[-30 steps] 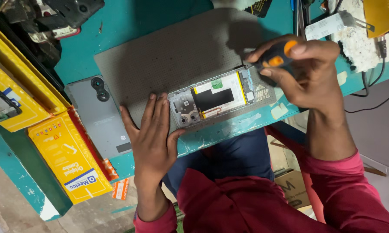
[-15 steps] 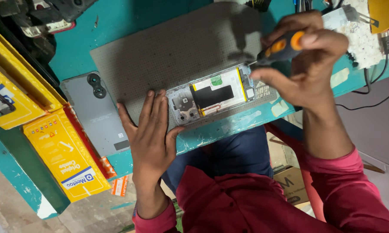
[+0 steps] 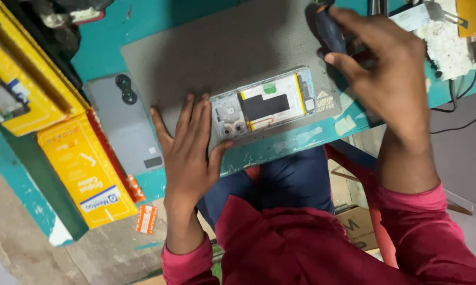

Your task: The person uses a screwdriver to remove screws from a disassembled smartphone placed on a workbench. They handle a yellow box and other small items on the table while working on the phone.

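The right hand (image 3: 388, 68) has lifted off the opened phone (image 3: 267, 103) toward the mat's far edge — fingers closed round the screwdriver (image 3: 330, 31). The left hand (image 3: 188, 145) stays flat, fingers spread, steadying the phone's end on the grey mat (image 3: 217, 47).

Opened phone (image 3: 267, 104) lies flat on grey mat, back removed, insides exposed.

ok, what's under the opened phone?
The opened phone lies on a grey rectangular work mat, itself on the teal table. The mat directly beneath the phone is covered.
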